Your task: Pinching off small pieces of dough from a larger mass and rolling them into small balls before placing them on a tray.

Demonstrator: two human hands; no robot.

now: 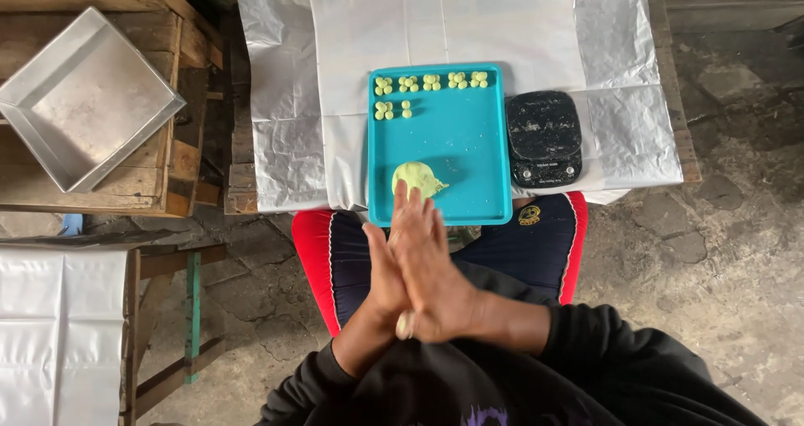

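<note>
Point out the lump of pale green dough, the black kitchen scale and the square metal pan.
Lump of pale green dough (416, 177), head view, its middle.
Black kitchen scale (543, 126), head view, weighing platform.
Square metal pan (88, 99), head view, bare floor.

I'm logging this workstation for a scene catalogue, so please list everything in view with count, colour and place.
Tray: one, turquoise, on the white-covered table.
Small dough balls: many, pale green, in clusters along the tray's far edge and just below it at left.
Dough lump: one, pale green, near edge of tray.
Scale: one, black, right of tray.
White sheet: covers the table; another at lower left.
Metal pan: one, silver, square, on wooden crate at left.
Dough piece: one, pale, pressed between the palms.
Left hand and right hand: palms together over the lap, black sleeves.
</note>
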